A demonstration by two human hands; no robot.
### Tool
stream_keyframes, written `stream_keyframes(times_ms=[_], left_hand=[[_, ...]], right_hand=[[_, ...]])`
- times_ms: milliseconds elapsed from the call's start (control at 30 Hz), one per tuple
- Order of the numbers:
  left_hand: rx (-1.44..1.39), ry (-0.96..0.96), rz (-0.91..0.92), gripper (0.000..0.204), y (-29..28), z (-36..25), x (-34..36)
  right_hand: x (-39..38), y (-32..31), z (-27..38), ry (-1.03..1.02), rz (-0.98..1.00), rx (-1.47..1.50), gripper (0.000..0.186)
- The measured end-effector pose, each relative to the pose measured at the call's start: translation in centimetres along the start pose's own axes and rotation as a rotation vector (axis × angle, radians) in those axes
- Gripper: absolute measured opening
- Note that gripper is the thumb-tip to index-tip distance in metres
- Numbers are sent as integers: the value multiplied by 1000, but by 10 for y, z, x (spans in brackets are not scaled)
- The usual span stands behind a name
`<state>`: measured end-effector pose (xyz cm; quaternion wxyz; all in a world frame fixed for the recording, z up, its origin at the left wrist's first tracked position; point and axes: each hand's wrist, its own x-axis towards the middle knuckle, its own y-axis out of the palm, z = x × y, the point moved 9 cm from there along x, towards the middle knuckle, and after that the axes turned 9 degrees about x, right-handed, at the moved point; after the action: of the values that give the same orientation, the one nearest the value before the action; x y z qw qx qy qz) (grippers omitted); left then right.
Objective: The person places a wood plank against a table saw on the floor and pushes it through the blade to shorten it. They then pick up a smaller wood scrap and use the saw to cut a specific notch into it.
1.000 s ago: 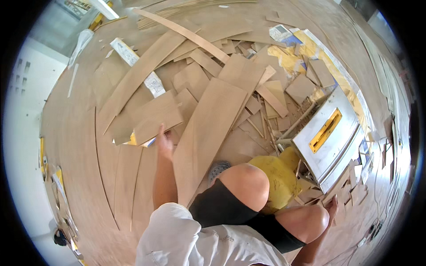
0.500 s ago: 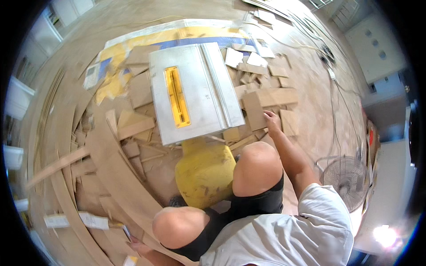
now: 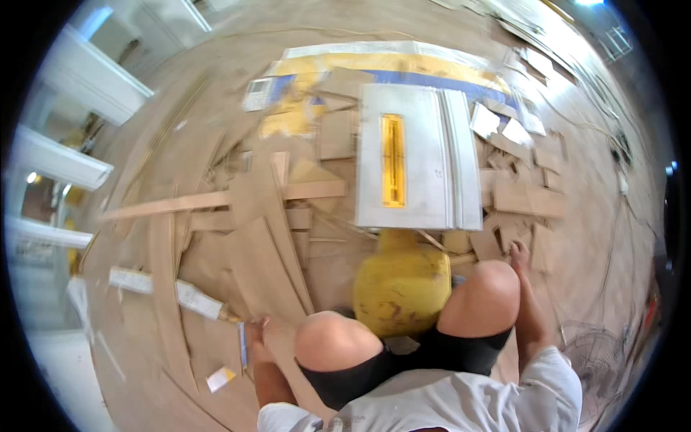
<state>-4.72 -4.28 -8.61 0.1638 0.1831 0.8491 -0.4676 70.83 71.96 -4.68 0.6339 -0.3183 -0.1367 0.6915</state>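
Between my bare knees stands a yellow machine (image 3: 403, 291) with a flat silver metal top (image 3: 421, 201) and an orange slotted insert (image 3: 392, 162). My right hand (image 3: 520, 255) is low beside the right knee, close to a small brown board piece (image 3: 486, 245). Its fingers are blurred, so a grip on the board does not show. Out to the left, my left hand (image 3: 256, 330) is closed around a slim blue-grey tool (image 3: 242, 347) that points downward in the picture. The tool's exact kind is too blurred to name. A long white strip (image 3: 198, 299) lies just beyond it.
Brown board offcuts (image 3: 529, 200) litter the floor around the machine, with long planks (image 3: 270, 266) at the left. A yellow, blue and white sheet (image 3: 432, 61) lies beyond. Cables (image 3: 617, 180) and a floor fan (image 3: 594, 360) are at the right. White panels (image 3: 61, 158) stand far left.
The view has swung left, shifting the machine right in the picture. My right hand has drawn back toward the knee from the board it touched. The left hand has turned, with the slim tool.
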Motion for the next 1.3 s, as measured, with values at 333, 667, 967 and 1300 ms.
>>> stream_keyframes(times_ms=[333, 667, 967, 1300], left_hand=[[136, -65, -476, 36, -66, -69, -84], [-16, 417, -495, 29, -214, -331, -150], [97, 650, 68, 34, -215, -460, -242], [153, 738, 48, 29, -135, -495, -274]], right_hand=[[83, 0, 117, -212, -131, 520, 34], [-73, 6, 555, -902, 330, 451, 30], [-233, 50, 631, -864, 751, 216, 47], [-286, 18, 475, -458, 537, 66, 31]])
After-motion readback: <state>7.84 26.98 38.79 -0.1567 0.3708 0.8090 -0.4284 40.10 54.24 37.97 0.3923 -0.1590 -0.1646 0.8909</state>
